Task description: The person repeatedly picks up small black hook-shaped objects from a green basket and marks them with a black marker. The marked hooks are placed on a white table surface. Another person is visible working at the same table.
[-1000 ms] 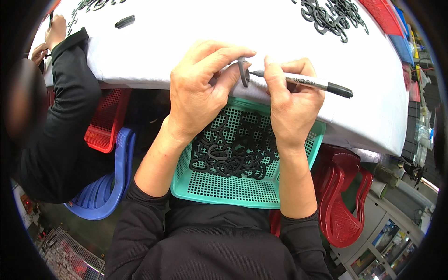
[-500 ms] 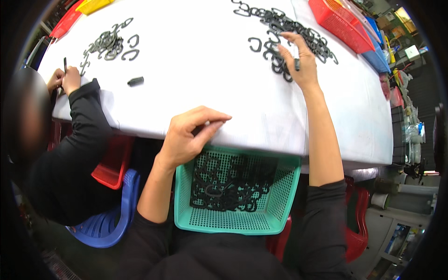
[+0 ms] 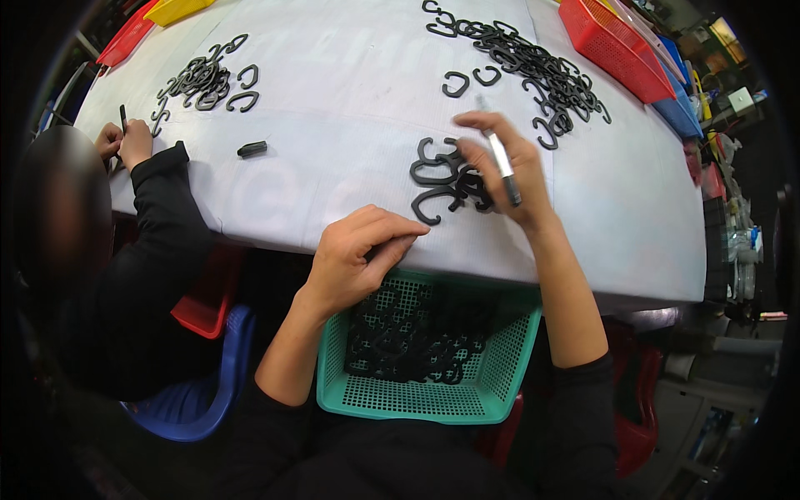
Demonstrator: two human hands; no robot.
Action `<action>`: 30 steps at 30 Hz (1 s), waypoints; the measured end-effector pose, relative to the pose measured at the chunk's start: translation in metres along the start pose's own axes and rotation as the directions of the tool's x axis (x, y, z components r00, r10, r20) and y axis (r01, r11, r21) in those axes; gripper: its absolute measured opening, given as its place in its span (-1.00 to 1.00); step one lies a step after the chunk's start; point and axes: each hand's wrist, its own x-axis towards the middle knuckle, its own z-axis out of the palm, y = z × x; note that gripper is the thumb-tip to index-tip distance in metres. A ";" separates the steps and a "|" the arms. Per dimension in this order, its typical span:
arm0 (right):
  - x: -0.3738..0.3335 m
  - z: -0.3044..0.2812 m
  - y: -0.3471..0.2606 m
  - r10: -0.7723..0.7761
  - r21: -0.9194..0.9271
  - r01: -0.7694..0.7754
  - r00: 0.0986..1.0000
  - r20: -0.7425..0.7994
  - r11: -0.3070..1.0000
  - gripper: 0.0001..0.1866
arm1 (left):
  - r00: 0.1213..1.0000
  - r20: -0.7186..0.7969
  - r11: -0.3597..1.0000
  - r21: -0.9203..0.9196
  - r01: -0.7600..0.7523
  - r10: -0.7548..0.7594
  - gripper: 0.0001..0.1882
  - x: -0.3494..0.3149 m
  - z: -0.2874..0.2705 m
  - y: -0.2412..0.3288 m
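Note:
My right hand [image 3: 515,173] holds a slim pen-like tool [image 3: 502,162] with a white barrel and a black end, tucked between the fingers and palm. Its thumb and forefinger are spread above a small cluster of black C-shaped rings [image 3: 433,171]; part of that cluster is hidden under the hand. My left hand [image 3: 357,257] rests at the table's near edge, just left of the cluster. Its thumb and fingertips are pressed together; anything between them is too small to see. Below the hands, a green mesh basket [image 3: 421,407] contains many more black pieces.
A large pile of black rings [image 3: 542,67] lies at the far right of the white table [image 3: 333,125], a smaller pile [image 3: 204,79] at the left. A short black object [image 3: 252,149] lies between. A red basket [image 3: 612,50] stands far right. At left sits a co-worker [image 3: 154,225].
My right hand has come nearer, and a cluster of black rings from the large pile now lies beside my left hand. The left hand keeps its pinch. The view has shifted slightly.

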 end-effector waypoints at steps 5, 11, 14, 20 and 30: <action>-0.016 -0.023 0.022 0.105 0.142 -0.064 0.948 -0.300 0.988 -0.82 | 1.000 0.001 1.000 0.001 0.030 -0.030 -0.79 -0.001 -0.001 0.003; -0.056 -0.027 0.013 0.059 -0.126 -0.090 0.971 -0.231 0.988 -0.72 | 0.997 -0.002 0.997 0.013 0.071 -0.071 -0.79 0.000 0.002 0.003; -0.060 -0.031 0.012 -0.006 -0.288 -0.045 0.984 -0.176 0.957 -0.65 | 0.998 -0.003 0.997 0.035 0.062 -0.062 -0.80 -0.002 0.003 0.004; -0.069 -0.031 0.010 0.074 -0.246 -0.124 0.976 -0.204 0.961 -0.65 | 0.999 -0.032 0.996 0.073 0.041 -0.039 -0.82 -0.003 0.006 0.002; -0.085 -0.027 0.008 -0.037 -0.410 -0.074 0.966 -0.257 0.909 -0.66 | 0.996 -0.024 0.990 0.112 0.086 -0.084 -0.84 -0.006 0.007 0.004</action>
